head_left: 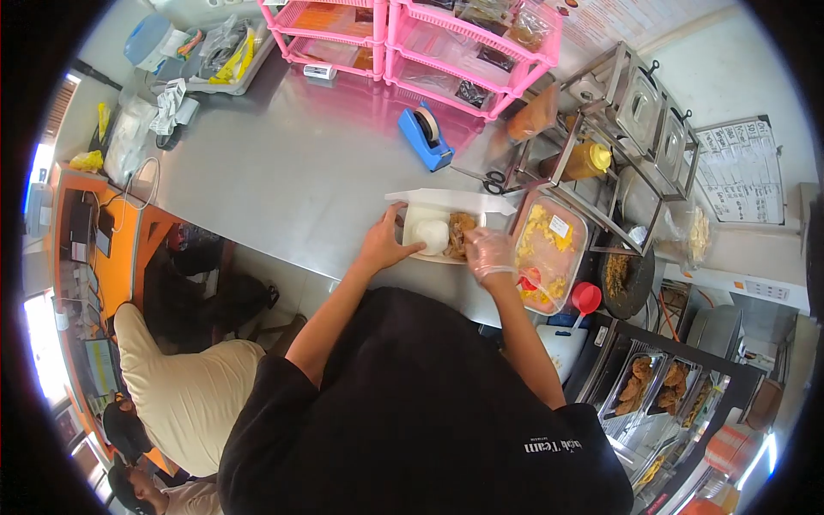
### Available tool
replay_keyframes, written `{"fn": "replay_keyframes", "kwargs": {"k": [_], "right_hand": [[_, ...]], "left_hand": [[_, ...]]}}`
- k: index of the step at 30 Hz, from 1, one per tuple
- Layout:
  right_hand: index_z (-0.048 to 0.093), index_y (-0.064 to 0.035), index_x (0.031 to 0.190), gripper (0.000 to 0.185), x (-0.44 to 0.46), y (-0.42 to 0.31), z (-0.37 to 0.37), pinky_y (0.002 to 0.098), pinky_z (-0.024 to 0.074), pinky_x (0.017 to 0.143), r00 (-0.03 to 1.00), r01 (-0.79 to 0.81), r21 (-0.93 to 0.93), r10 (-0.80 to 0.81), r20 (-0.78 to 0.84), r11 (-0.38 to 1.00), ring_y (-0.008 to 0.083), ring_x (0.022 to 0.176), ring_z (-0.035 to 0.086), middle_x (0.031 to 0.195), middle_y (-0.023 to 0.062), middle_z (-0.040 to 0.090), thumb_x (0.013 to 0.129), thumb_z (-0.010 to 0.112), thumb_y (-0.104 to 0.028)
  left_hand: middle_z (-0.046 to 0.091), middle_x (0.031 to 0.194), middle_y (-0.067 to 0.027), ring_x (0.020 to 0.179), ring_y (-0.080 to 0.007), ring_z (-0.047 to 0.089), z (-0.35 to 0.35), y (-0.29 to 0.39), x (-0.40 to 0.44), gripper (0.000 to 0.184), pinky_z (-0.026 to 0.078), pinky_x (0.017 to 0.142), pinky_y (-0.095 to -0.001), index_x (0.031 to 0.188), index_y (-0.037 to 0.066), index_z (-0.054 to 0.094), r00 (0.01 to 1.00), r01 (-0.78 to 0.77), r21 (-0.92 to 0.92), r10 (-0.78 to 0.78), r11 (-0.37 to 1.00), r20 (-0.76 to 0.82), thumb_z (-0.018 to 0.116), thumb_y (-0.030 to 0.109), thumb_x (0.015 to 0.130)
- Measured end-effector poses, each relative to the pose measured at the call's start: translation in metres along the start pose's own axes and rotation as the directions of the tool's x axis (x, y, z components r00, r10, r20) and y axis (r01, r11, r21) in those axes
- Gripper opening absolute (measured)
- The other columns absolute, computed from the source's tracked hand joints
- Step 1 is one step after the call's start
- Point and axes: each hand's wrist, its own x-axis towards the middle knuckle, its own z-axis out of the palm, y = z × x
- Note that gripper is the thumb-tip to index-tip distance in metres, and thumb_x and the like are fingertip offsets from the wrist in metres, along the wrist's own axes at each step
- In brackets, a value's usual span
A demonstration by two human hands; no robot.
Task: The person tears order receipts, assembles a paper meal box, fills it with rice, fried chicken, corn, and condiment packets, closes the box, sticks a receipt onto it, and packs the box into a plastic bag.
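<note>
Gripping an open white rectangular food box (418,215) at its nine-o'clock end, the bare left hand (384,244) curled around the corner on the silver metal counter (283,159). Within the box, at three o'clock of a rounded white mound (431,234), lay brown fried chicken (458,230); the right hand (490,255), in a clear plastic glove, met it, though whether its fingers were closed could not be told. A blue tape dispenser (436,158) stood at twelve o'clock.
</note>
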Motion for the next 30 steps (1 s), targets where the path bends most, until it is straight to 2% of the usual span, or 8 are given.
{"fn": "replay_keyframes", "kwargs": {"k": [7,10,13,16,18,22,25,30], "right_hand": [[0.075,-0.0205,0.114,0.028,-0.002,-0.028,-0.020,0.0511,0.0396,0.099,0.976,-0.182,-0.133,0.195,0.092,0.974,0.0293,0.115,0.061,0.117,0.0048,0.074,0.093,0.061,-0.033],[0.076,-0.0207,0.112,0.027,-0.007,-0.033,-0.011,0.0510,0.0399,0.098,0.961,-0.066,-0.192,0.114,0.252,0.979,0.0299,0.113,0.061,0.114,0.0051,0.075,0.093,0.061,-0.033],[0.077,-0.0215,0.111,0.027,-0.010,-0.033,-0.015,0.0513,0.0406,0.098,0.988,-0.149,-0.006,0.149,0.048,0.989,0.0310,0.112,0.062,0.109,0.0050,0.076,0.094,0.060,-0.034],[0.078,-0.0223,0.110,0.028,-0.011,-0.039,-0.012,0.0508,0.0415,0.098,0.979,-0.063,-0.111,0.082,0.185,0.992,0.0307,0.111,0.063,0.105,0.0051,0.076,0.095,0.059,-0.036],[0.079,-0.0228,0.108,0.027,-0.014,-0.043,-0.014,0.0500,0.0431,0.097,0.989,-0.123,-0.066,0.128,0.068,0.990,0.0310,0.110,0.064,0.105,0.0055,0.076,0.095,0.060,-0.037],[0.079,-0.0169,0.102,0.029,-0.030,-0.039,-0.015,0.0491,0.0468,0.095,0.971,-0.203,0.068,0.210,-0.111,0.977,0.0334,0.100,0.068,0.098,0.0089,0.076,0.096,0.060,-0.037],[0.079,-0.0101,0.097,0.036,-0.065,-0.027,-0.016,0.0499,0.0508,0.090,0.827,-0.361,0.310,0.455,-0.330,0.880,0.0362,0.088,0.070,0.094,0.0139,0.076,0.098,0.057,-0.038],[0.079,-0.0018,0.090,0.050,-0.137,0.017,-0.030,0.0506,0.0505,0.094,0.635,-0.760,-0.014,0.737,-0.229,0.650,0.0408,0.089,0.071,0.092,0.0234,0.074,0.099,0.055,-0.044]], "left_hand": [[0.069,0.113,-0.0139,0.106,-0.0358,0.069,0.002,0.010,-0.002,0.102,0.055,0.090,-0.0491,0.149,0.015,0.039,0.997,0.067,0.072,-0.065,0.995,-0.038,0.092,0.050,0.069],[0.069,0.113,-0.0140,0.105,-0.0358,0.069,0.004,0.014,-0.004,0.101,0.055,0.090,-0.0496,0.149,0.014,0.040,0.997,0.077,0.087,-0.075,0.993,-0.033,0.090,0.052,0.070],[0.068,0.116,-0.0154,0.107,-0.0357,0.069,0.000,0.019,-0.003,0.100,0.055,0.091,-0.0491,0.148,0.013,0.040,0.995,0.096,0.089,-0.095,0.991,-0.021,0.090,0.052,0.071],[0.066,0.123,-0.0181,0.111,-0.0352,0.068,0.002,0.021,-0.003,0.099,0.055,0.093,-0.0481,0.149,0.012,0.040,0.993,0.115,0.088,-0.115,0.989,-0.011,0.089,0.051,0.073],[0.066,0.124,-0.0181,0.111,-0.0344,0.068,0.005,0.017,-0.003,0.096,0.055,0.093,-0.0476,0.150,0.012,0.041,0.996,0.090,0.080,-0.087,0.993,-0.032,0.088,0.050,0.075],[0.069,0.111,-0.0173,0.104,-0.0342,0.068,0.007,0.005,-0.007,0.089,0.055,0.089,-0.0457,0.149,0.009,0.043,0.997,0.006,0.006,-0.006,1.000,-0.083,0.085,0.045,0.079],[0.069,0.106,-0.0169,0.097,-0.0331,0.069,-0.002,0.001,-0.015,0.076,0.055,0.085,-0.0449,0.142,0.007,0.050,0.996,0.047,-0.003,-0.047,0.999,-0.082,0.084,0.038,0.082],[0.068,0.084,-0.0130,0.074,-0.0293,0.066,-0.027,0.020,-0.038,0.040,0.054,0.070,-0.0422,0.113,0.005,0.061,0.979,-0.009,0.018,0.012,1.000,-0.204,0.081,0.026,0.085]]}}
